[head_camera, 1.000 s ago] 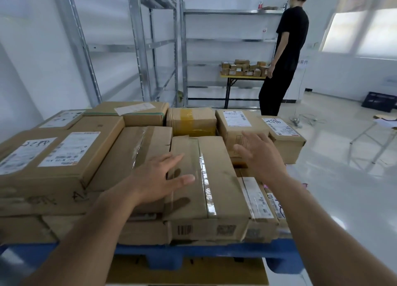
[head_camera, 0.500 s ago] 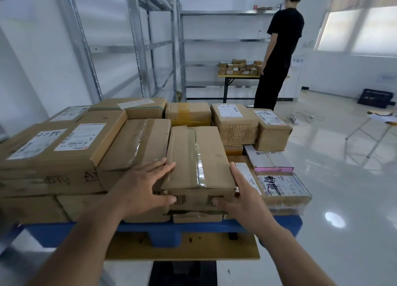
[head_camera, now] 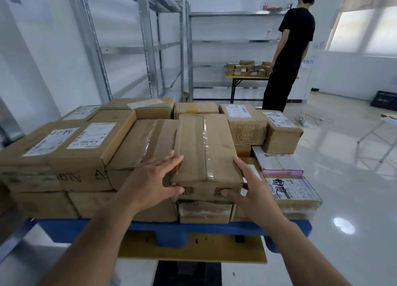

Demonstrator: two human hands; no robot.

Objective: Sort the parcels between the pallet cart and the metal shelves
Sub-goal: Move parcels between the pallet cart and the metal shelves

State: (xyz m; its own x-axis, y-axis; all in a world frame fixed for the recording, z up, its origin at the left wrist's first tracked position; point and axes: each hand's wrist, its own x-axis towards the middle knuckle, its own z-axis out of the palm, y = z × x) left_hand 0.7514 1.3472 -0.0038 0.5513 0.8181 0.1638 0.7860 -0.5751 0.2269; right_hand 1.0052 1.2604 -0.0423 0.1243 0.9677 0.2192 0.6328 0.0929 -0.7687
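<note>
Parcel atop the pallet cart, clasped at its near corners by left hand and right hand; pickup step, lift presumably next.

Blue pallet cart under stacked cardboard parcels
</note>
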